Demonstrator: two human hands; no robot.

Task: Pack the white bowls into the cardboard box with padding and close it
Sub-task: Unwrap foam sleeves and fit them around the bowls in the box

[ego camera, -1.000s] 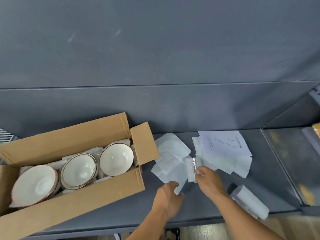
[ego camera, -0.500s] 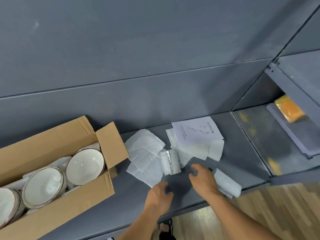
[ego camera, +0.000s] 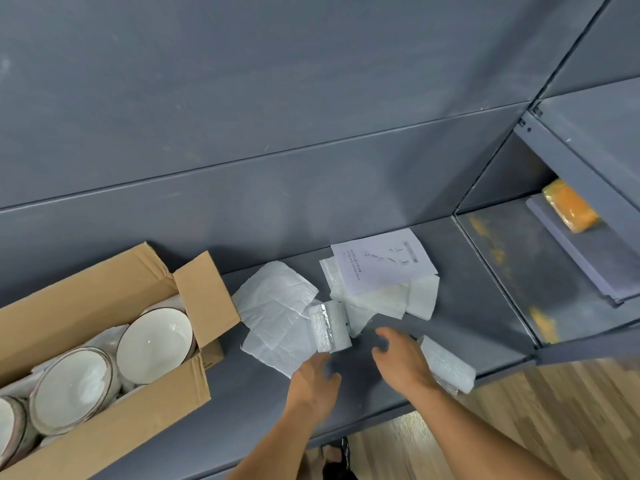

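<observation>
- Step: fetching padding; white bowls (ego camera: 154,341) already sit in the open cardboard box (ego camera: 104,431), at left on the shelf.
- Left hand (ego camera: 313,384) and right hand (ego camera: 403,362): both spread, empty, near the foil-backed foam roll (ego camera: 329,328).
- Next, probably: grip a roll or a white padding sheet (ego camera: 277,306), carry it boxward.
- Printed paper (ego camera: 381,261): writing unreadable (too small).

Both forearms are bare and sleeveless, with no rings or watch visible.

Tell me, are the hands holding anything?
No. Both the left hand and the right hand are empty, fingers spread over the shelf. The foam roll lies free just beyond them.
</observation>
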